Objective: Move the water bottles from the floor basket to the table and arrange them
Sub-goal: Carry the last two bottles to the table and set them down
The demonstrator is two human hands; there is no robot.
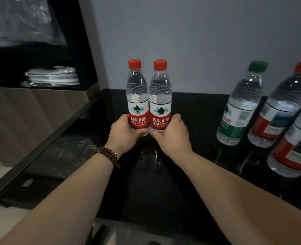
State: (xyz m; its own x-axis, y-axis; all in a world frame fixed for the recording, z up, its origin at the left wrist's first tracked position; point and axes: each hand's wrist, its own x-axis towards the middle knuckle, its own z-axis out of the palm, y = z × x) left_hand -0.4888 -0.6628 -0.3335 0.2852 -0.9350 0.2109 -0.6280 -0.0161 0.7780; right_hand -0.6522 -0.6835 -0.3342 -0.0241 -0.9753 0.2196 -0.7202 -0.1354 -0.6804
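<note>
Two small clear water bottles with red caps and red labels stand upright side by side, touching, on the black table point(190, 110) near the wall. My left hand point(123, 131) grips the base of the left bottle point(137, 92). My right hand point(172, 135) grips the base of the right bottle point(160, 94). Further right on the table stand three larger bottles: one with a green cap point(241, 103), one with a red cap point(284, 106), and a third point(294, 145) nearest me, cut off by the frame edge. The floor basket is out of view.
A grey wall point(199, 41) rises right behind the table. To the left is a dark shelf unit holding plastic-wrapped white items point(51, 76). A low dark cabinet point(40, 156) runs along the left, below table height.
</note>
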